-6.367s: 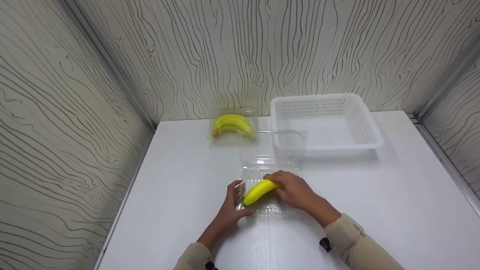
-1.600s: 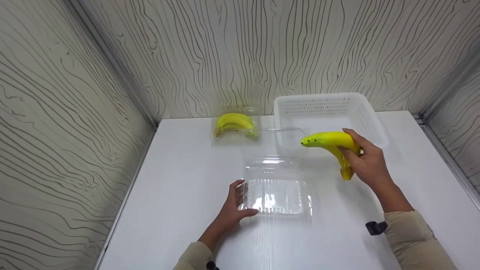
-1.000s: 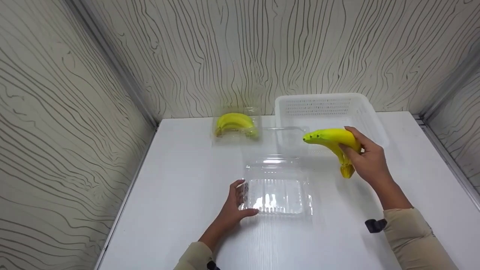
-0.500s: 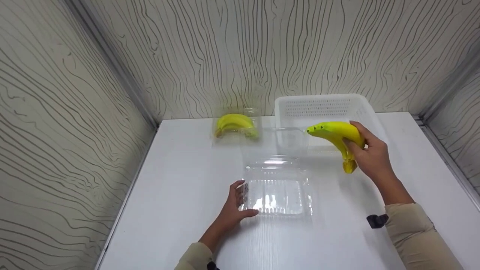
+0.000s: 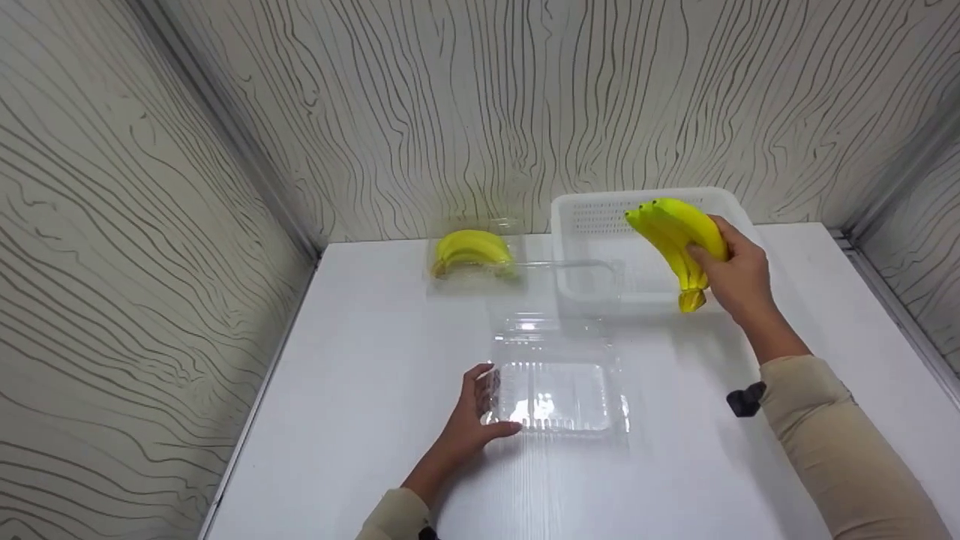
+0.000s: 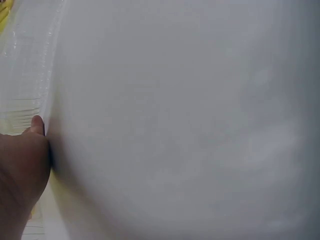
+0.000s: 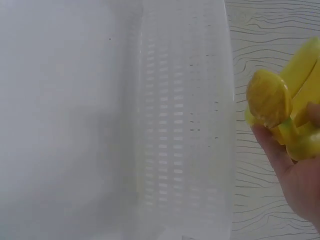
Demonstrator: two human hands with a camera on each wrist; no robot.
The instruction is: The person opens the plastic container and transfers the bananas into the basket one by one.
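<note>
My right hand [image 5: 739, 274] grips a bunch of yellow bananas [image 5: 675, 236], thumb across the near side. The bunch is held up in front of the white basket [image 5: 637, 196], tips pointing up and left, cut stem down. In the right wrist view the stem end [image 7: 270, 97] faces the camera. At the middle front, a clear plastic clamshell container [image 5: 551, 397] lies with its lid raised and nothing inside. My left hand [image 5: 461, 427] holds its left side, thumb at the front corner and fingers around the far part. The left wrist view catches only part of that hand [image 6: 25, 165].
Behind the open container, another clear clamshell [image 5: 516, 225] with bananas [image 5: 472, 246] inside stands against the patterned wall. The perforated basket overlaps the raised lid [image 5: 577, 264] in the head view. Walls enclose the white table [image 5: 360, 337] at the back and sides.
Earliest, the bananas were over the open container; the right hand then carried them right. Over the last second it has lifted them toward the basket and turned them more upright. The left hand stays put.
</note>
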